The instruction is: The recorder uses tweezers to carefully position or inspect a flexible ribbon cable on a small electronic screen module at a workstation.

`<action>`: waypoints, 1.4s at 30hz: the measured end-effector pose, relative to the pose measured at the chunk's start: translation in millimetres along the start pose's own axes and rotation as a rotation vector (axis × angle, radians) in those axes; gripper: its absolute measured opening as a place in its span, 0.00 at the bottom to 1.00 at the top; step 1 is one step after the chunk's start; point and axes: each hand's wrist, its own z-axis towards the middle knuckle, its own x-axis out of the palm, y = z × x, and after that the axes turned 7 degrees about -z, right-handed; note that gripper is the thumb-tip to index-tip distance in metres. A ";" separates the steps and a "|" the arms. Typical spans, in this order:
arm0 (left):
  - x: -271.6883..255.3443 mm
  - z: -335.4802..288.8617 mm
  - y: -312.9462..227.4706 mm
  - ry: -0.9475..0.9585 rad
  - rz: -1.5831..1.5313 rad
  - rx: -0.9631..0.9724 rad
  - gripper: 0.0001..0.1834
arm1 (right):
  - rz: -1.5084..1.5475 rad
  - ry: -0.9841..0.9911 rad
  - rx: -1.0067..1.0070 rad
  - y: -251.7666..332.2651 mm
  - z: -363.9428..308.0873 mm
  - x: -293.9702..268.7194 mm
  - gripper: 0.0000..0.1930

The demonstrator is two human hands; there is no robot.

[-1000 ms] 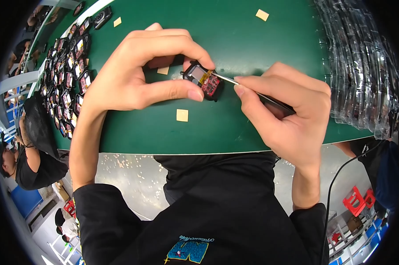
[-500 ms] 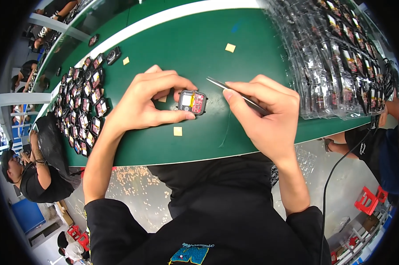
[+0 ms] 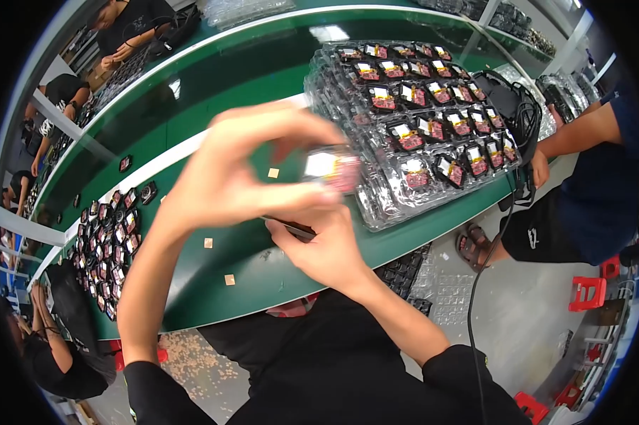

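Note:
My left hand (image 3: 238, 166) is raised over the table, blurred by motion. Between its thumb and fingers it grips a small square black watch-like case (image 3: 342, 172) with a white patch and a reddish circuit board inside. Below and partly behind it, my right hand (image 3: 328, 244) is closed around dark tweezers (image 3: 299, 230); my left hand covers part of their length. Right of the case lies a stack of clear plastic trays (image 3: 376, 216), its top tray filled with several similar cases (image 3: 416, 174) in rows.
A cluster of loose black cases (image 3: 107, 248) covers the left end of the green table (image 3: 185, 283). Small yellowish squares (image 3: 229, 280) lie on the tabletop. Black cables (image 3: 528, 117) hang behind the trays, and another person's arm (image 3: 574, 127) is at the right edge.
The view has turned right, bringing the tray stack to the middle. My left hand has carried the case toward the trays. My right hand with the tweezers is now lower, beneath the left hand.

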 end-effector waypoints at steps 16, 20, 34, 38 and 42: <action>1.9 11.8 41.8 -0.123 0.027 0.035 0.14 | -0.072 0.020 0.018 10.3 2.2 -0.9 0.07; -86.6 -71.4 106.9 -0.142 0.678 -0.254 0.14 | -0.098 0.048 -0.008 11.8 2.9 -2.3 0.08; -101.4 -157.7 87.0 -0.037 0.517 -0.495 0.25 | -0.120 0.033 0.017 7.9 2.3 4.1 0.06; -34.2 -140.7 43.1 0.118 0.272 -0.349 0.35 | -0.128 0.009 0.061 9.7 4.6 1.7 0.05; -19.0 -147.2 36.0 -0.005 0.184 -0.346 0.42 | -0.115 0.034 0.074 6.9 5.0 6.0 0.06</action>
